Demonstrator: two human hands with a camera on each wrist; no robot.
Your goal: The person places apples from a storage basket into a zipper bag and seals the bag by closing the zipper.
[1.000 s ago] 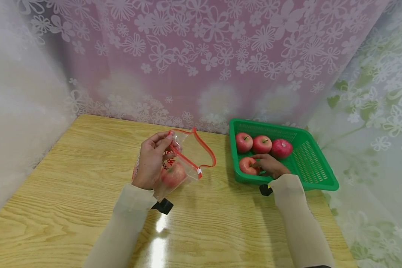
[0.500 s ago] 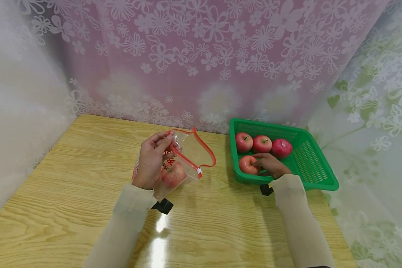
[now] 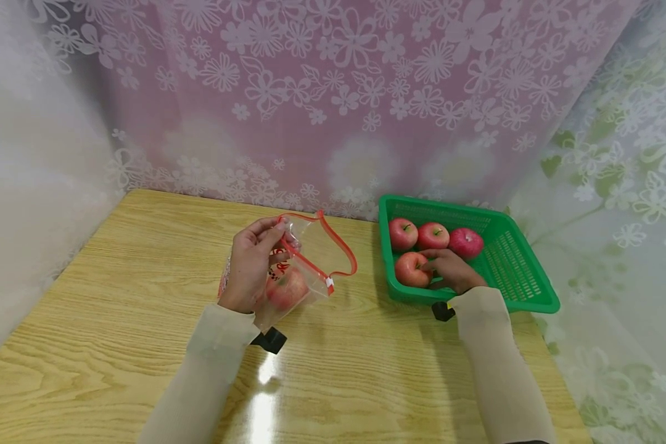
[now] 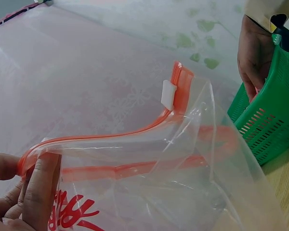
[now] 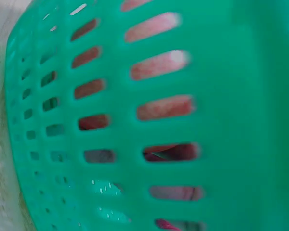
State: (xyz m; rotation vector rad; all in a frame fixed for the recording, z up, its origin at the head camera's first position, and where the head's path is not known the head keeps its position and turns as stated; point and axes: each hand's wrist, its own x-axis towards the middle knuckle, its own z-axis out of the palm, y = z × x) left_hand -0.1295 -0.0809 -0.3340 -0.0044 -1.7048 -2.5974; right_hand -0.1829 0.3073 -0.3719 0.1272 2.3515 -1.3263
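Note:
My left hand (image 3: 250,265) pinches the rim of a clear zip bag (image 3: 306,261) with red edging and a white slider (image 4: 168,95). The bag's mouth gapes, and one apple (image 3: 287,290) shows through its side. My right hand (image 3: 454,272) reaches into the green basket (image 3: 533,280), its fingers and thumb round the right side of the orange-red front apple (image 3: 411,270). Behind that apple stand two red apples (image 3: 402,234) and a darker red apple (image 3: 466,243). In the right wrist view the basket's slotted wall (image 5: 231,115) hides most of the hand and fruit.
Both hands work over a wooden table (image 3: 355,370), with the basket at its back right. A pink flowered curtain (image 3: 311,123) hangs along the back edge. Pale flowered fabric (image 3: 633,246) stands at the right side.
My right hand and the front apple have shifted slightly towards the back of the basket. The left hand and the bag stay as they were.

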